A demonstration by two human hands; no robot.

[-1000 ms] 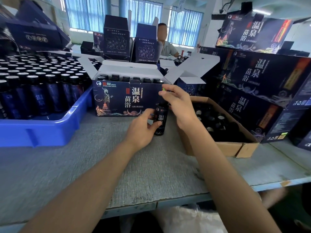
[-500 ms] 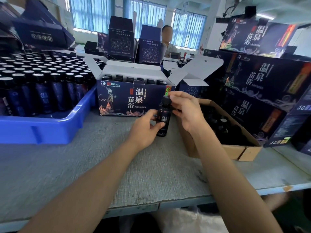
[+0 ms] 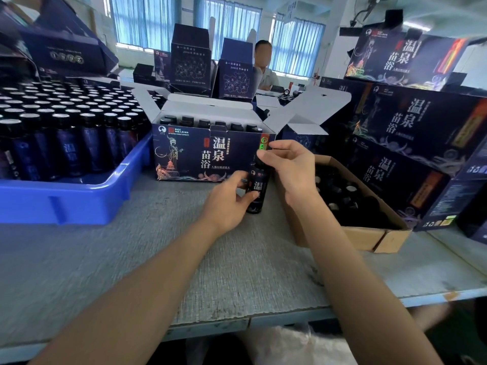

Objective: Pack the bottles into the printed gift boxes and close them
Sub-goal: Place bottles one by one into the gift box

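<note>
Right now both forearms reach forward over the grey table (image 3: 158, 259). The left hand (image 3: 226, 204) curls round the lower body of a small dark bottle (image 3: 257, 192), thumb on its label. The right hand (image 3: 290, 169) comes from above and pinches the cap between thumb and forefinger, the other fingers loosely bent. The bottle stands upright, just in front of the right corner of the open gift box (image 3: 205, 156), whose white flaps are spread wide and whose rows of black caps show along the top.

To the left sits a blue crate (image 3: 66, 206) packed with more bottles. To the right a brown cardboard carton (image 3: 369, 233) holds dark bottles lying loose, and closed printed boxes (image 3: 421, 133) are stacked beyond it. Another person (image 3: 263, 67) sits at the back before windows with blue curtains (image 3: 226, 27).

The right hand's fingers hide the cap. I cannot tell whether the bottle's base rests on the table.
</note>
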